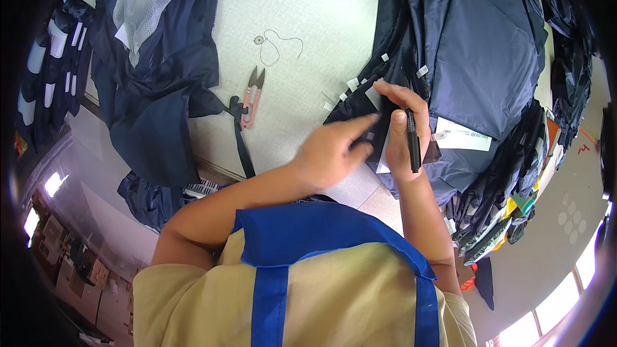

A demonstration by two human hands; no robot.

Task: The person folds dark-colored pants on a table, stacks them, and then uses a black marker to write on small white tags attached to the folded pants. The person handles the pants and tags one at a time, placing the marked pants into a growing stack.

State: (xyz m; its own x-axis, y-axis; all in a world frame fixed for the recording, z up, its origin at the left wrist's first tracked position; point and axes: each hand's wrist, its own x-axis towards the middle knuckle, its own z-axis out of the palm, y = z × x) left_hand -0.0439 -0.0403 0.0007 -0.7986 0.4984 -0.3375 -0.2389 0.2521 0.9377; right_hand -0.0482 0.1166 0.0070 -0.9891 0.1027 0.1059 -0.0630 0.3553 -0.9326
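Note:
My right hand (407, 130) holds a black pen (413, 147), its lower end pointing toward my wrist, above a dark garment with small white labels (390, 58). Beside it my left hand (337, 152), slightly blurred, has its thumb and index finger apart and nothing visible between them. Further left, thread snips with pink handles (251, 101) lie on the pale table (294, 91), a dark fabric strip (241, 137) at their handles. Above the snips is a small round disc (259, 40) with a loose thread (279, 50). A white printed card (462, 135) rests on the dark fabric at right.
A dark garment with white mesh (154, 5) lies over the table's left part. Piled dark garments (487, 53) cover the right side, with more stacked along the right edge (516, 168). Rolled dark pieces with white labels (50, 58) are at far left.

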